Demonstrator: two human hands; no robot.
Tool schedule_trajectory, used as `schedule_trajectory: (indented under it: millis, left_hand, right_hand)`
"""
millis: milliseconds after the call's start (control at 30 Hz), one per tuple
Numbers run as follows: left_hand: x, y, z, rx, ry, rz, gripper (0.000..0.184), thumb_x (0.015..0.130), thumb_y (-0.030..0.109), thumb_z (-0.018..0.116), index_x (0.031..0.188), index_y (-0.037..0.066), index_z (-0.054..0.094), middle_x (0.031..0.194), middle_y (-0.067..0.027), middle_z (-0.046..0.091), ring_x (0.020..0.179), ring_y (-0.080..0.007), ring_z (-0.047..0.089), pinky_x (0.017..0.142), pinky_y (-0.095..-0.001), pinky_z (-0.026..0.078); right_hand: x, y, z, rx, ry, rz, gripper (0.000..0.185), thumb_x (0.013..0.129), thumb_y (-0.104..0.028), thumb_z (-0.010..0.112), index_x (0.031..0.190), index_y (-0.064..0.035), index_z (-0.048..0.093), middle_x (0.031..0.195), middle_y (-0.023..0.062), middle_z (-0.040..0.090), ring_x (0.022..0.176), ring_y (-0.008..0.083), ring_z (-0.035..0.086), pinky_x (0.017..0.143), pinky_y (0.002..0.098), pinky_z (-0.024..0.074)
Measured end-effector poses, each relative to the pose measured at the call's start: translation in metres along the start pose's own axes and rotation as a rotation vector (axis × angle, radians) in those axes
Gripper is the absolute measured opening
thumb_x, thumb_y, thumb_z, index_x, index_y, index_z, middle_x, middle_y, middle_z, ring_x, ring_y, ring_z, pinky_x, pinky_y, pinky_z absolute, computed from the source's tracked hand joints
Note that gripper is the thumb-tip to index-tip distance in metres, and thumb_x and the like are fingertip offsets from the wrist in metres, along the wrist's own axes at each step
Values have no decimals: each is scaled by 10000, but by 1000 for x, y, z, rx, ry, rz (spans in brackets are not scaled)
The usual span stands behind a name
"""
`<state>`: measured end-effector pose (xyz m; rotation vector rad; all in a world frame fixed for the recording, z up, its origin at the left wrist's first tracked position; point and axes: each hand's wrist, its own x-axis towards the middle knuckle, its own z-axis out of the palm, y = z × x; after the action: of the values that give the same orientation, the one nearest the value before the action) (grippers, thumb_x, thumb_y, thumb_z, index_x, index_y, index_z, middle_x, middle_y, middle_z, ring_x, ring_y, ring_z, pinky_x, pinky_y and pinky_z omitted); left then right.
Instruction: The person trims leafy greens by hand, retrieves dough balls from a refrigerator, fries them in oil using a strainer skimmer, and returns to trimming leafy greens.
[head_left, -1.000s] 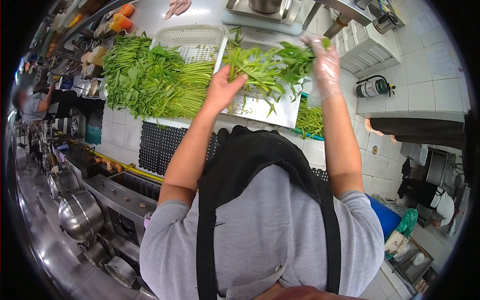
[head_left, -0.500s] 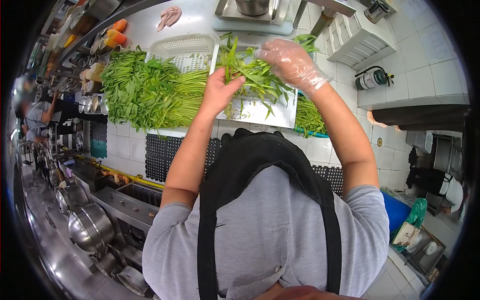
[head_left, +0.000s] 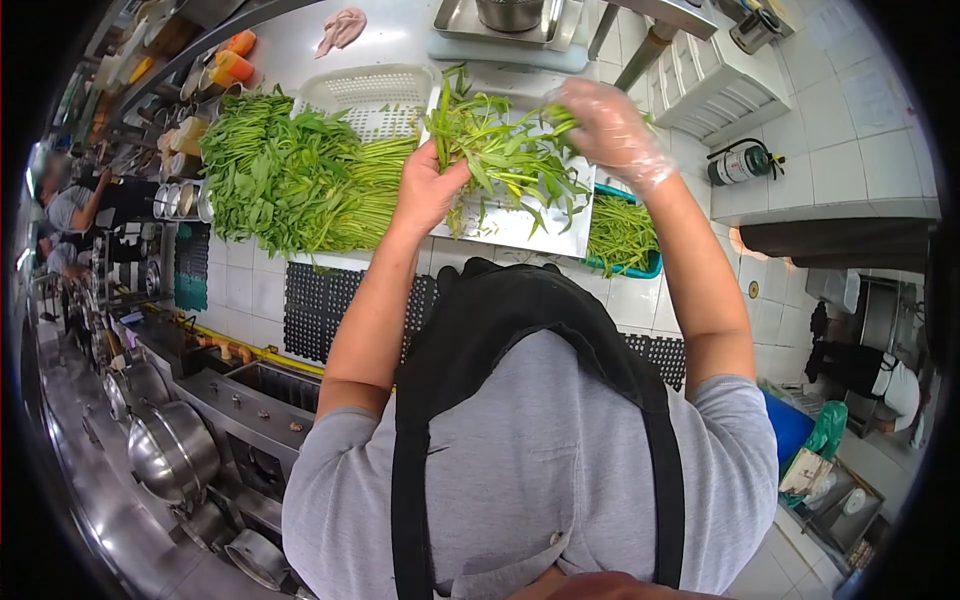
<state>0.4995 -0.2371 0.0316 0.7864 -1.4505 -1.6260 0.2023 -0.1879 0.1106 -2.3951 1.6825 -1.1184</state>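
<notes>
My bare left hand point(head_left: 430, 187) is closed on a bunch of leafy green stems point(head_left: 500, 150) above a metal tray point(head_left: 570, 232). My right hand point(head_left: 608, 128), in a clear plastic glove, is bent round the right end of the greens, its fingertips partly hidden and slightly blurred. Left of my left hand lies a large pile of long green stems with leaves point(head_left: 300, 180), partly over a white perforated basket point(head_left: 370, 88). More cut green stems point(head_left: 620, 232) fill a teal basket point(head_left: 655, 266) below the right hand, beyond the tray's right edge.
A pink cloth point(head_left: 341, 31) and a metal pan point(head_left: 455, 22) holding a pot are at the back of the table. Orange-topped containers point(head_left: 232, 67) stand at the left. A fire extinguisher point(head_left: 742, 165) is at the right wall. Other people are at far left and far right.
My right hand came in from the right to the greens, then shifted slightly right again. My left hand stays on the bunch and has moved slightly left.
</notes>
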Motion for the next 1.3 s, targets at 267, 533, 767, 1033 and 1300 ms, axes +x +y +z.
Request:
schedule_trajectory:
  millis: [267, 533, 767, 1033, 1300]
  left_hand:
    - [3, 1, 7, 18, -36, 4, 286, 1015, 77, 753, 1280, -24, 721, 1198, -60, 779, 1062, -125, 700, 966, -307, 554]
    - [2, 6, -6, -29, 89, 6, 216, 1037, 108, 734, 1230, 15, 708, 867, 50, 678, 637, -40, 527, 565, -232, 406]
    - [1, -11, -19, -89, 186, -170, 93, 972, 77, 763, 1064, 65, 761, 772, 99, 625, 567, -4, 429, 503, -230, 305]
    - [9, 6, -9, -74, 122, -100, 227, 943, 24, 732, 1167, 24, 769, 996, 26, 765, 750, -33, 602, 660, -231, 468]
    - [8, -3, -8, -12, 37, -41, 308, 936, -7, 701, 1242, -26, 740, 1157, -47, 785, 1010, -125, 717, 939, -301, 565]
  right_hand:
    - [-15, 15, 56, -57, -120, -98, 425, 892, -38, 704, 1316, -40, 714, 1248, 183, 716, 1130, 375, 696, 1016, 449, 555]
    - [5, 11, 8, 587, 272, 966, 259, 1086, -261, 683, 1201, -47, 773, 981, 30, 733, 923, 127, 632, 885, 333, 549]
    - [0, -6, -18, 582, 198, 708, 234, 1087, -238, 694, 1173, -24, 734, 1028, 69, 778, 960, 137, 690, 889, 354, 573]
    - [8, -6, 23, 14, -189, 23, 505, 827, 1, 655, 1322, -70, 723, 1376, 172, 692, 1293, 389, 646, 1125, 473, 526]
    - [8, -3, 53, 103, -202, -148, 519, 800, -2, 659, 1313, -45, 716, 1256, 177, 710, 1221, 411, 664, 1052, 494, 555]
